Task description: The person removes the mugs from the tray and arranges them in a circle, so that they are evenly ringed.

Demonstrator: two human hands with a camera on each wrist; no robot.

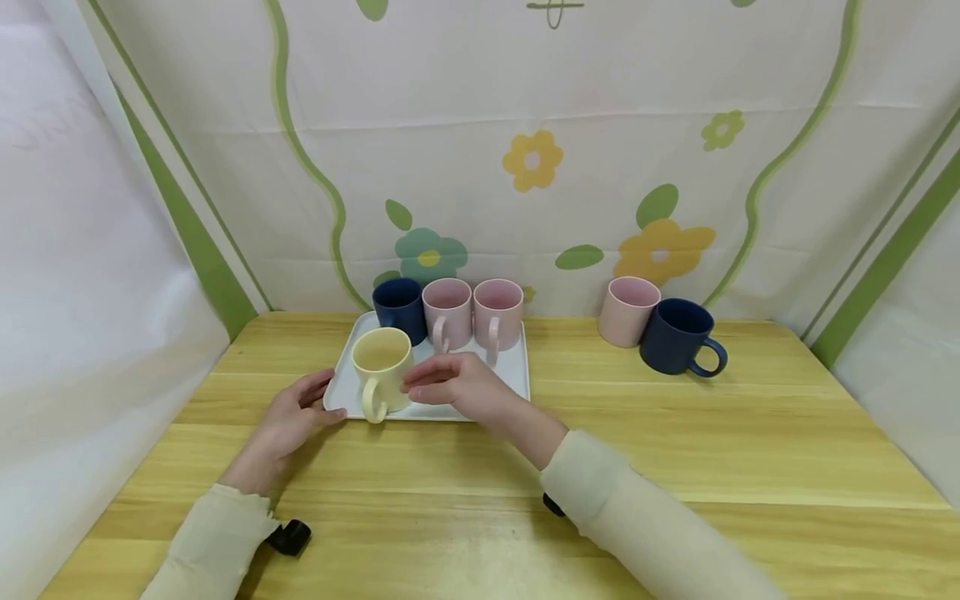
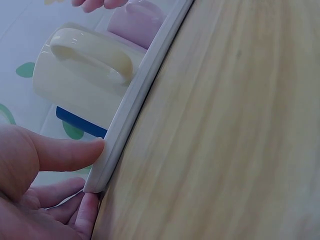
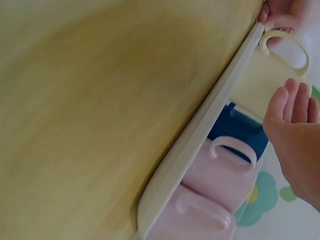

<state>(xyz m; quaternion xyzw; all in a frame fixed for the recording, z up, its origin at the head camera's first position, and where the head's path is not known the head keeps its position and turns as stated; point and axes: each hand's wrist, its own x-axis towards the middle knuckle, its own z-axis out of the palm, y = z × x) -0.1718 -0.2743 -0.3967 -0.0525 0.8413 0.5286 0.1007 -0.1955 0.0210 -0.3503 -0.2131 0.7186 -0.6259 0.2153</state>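
A white tray (image 1: 341, 397) bears several mugs. At its front left stands a pale yellow mug (image 1: 384, 379), its handle facing the front edge. Behind it, a navy blue mug (image 1: 401, 312) and two pink mugs (image 1: 447, 310) form a row. My left hand (image 1: 288, 422) holds the tray's front left corner, thumb (image 2: 75, 154) on the rim and a fingertip against the underside. At the yellow mug's right side is my right hand (image 1: 468, 387), fingers extended and fairly straight; whether they touch the mug I cannot tell.
Off the tray, at the right on the wooden table (image 1: 675, 467), a pink mug (image 1: 626, 317) and a navy blue mug (image 1: 675, 337) stand side by side. A white curtain (image 1: 570, 75) with printed flowers hangs behind the table, and white fabric flanks both sides.
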